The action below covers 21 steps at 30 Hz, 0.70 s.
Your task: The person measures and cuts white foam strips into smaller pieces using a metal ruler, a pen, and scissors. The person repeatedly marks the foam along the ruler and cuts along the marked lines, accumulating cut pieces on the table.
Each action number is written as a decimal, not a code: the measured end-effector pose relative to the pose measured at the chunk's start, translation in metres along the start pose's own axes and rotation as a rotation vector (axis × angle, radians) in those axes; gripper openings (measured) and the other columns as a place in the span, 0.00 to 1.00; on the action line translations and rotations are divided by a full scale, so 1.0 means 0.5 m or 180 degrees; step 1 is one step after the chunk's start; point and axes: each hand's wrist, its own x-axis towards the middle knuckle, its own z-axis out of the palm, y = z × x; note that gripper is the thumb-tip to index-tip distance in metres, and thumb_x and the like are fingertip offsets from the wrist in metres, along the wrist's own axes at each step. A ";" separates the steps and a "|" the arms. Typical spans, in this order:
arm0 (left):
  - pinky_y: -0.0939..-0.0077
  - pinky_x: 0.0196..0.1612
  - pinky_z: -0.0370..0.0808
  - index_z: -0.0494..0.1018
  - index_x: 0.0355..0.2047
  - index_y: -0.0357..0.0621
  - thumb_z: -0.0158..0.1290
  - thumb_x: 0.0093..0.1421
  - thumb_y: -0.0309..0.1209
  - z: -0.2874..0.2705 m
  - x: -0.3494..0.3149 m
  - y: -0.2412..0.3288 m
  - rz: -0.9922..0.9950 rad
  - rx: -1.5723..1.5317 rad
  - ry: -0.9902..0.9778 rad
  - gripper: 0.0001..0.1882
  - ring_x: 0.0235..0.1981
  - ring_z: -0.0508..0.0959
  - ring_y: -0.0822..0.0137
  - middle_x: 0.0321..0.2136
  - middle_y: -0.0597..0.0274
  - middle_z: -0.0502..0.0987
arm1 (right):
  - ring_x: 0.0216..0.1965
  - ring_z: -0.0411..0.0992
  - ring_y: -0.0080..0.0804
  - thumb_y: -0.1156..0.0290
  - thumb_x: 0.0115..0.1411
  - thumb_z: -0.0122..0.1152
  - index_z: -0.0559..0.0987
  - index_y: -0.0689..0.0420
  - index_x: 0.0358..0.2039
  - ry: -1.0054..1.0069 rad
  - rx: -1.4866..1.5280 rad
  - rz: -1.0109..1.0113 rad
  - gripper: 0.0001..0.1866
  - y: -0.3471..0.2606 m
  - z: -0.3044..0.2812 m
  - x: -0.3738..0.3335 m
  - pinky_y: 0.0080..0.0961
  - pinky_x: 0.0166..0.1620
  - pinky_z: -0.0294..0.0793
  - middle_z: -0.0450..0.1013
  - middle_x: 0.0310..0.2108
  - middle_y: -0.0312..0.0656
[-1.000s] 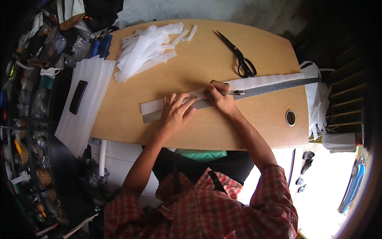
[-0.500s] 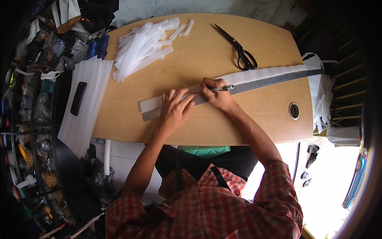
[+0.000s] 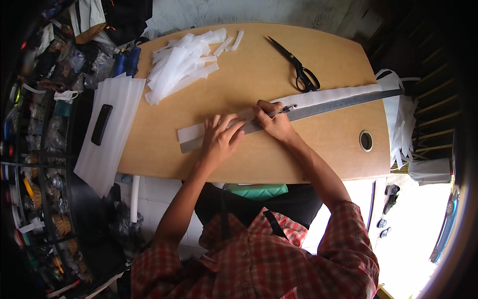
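Note:
A long grey metal ruler [image 3: 338, 106] lies aslant across the table over a narrow white foam strip [image 3: 343, 93], which shows along its far edge. Pressed flat on the ruler's left part with fingers spread is my left hand [image 3: 220, 137]. My right hand [image 3: 275, 125] is closed around a pen [image 3: 288, 108], just right of the left fingertips and by the ruler's far edge. Its writing tip is hidden by my fingers. Black-handled scissors [image 3: 293, 58], blades closed, rest beyond the ruler, the handles close to the strip.
A loose pile of cut white foam strips [image 3: 181, 67] covers the table's far left. White foam sheets [image 3: 117, 119] with a black oblong object [image 3: 101, 124] on them overhang the left edge. At the right edge hangs a white bag [image 3: 398, 119] with strips. A round cable hole [image 3: 366, 141] pierces the tabletop.
The view has shifted slightly. In my right hand the pen's upper end has tipped a little to the right. My left hand holds its place on the ruler.

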 end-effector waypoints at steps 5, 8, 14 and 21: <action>0.58 0.44 0.66 0.78 0.46 0.49 0.57 0.58 0.32 -0.003 -0.001 0.004 0.0040 0.0084 0.0049 0.14 0.43 0.71 0.59 0.46 0.66 0.73 | 0.25 0.76 0.47 0.61 0.62 0.61 0.74 0.61 0.29 0.0710 -0.1222 -0.0493 0.15 -0.011 -0.025 0.076 0.38 0.28 0.71 0.75 0.25 0.48; 0.59 0.47 0.64 0.78 0.46 0.50 0.56 0.59 0.32 -0.003 0.001 0.004 0.0022 0.0059 0.0016 0.14 0.45 0.70 0.58 0.47 0.66 0.74 | 0.30 0.79 0.46 0.71 0.56 0.61 0.74 0.59 0.32 0.0494 -0.2468 -0.0289 0.07 0.017 -0.017 0.131 0.39 0.31 0.76 0.75 0.34 0.49; 0.59 0.47 0.64 0.78 0.46 0.50 0.56 0.58 0.31 0.001 0.003 0.006 0.0027 -0.0028 0.0063 0.14 0.44 0.71 0.58 0.47 0.66 0.74 | 0.38 0.78 0.42 0.78 0.52 0.59 0.76 0.57 0.38 0.0321 -0.3147 -0.0568 0.11 0.047 -0.005 0.175 0.34 0.34 0.80 0.73 0.42 0.49; 0.54 0.50 0.64 0.77 0.47 0.49 0.56 0.58 0.33 -0.002 -0.008 0.010 -0.0178 0.0043 0.0090 0.15 0.49 0.69 0.54 0.51 0.60 0.73 | 0.46 0.71 0.45 0.78 0.54 0.55 0.75 0.56 0.44 0.1252 -0.3088 0.0035 0.15 0.042 -0.097 0.132 0.41 0.44 0.74 0.70 0.42 0.46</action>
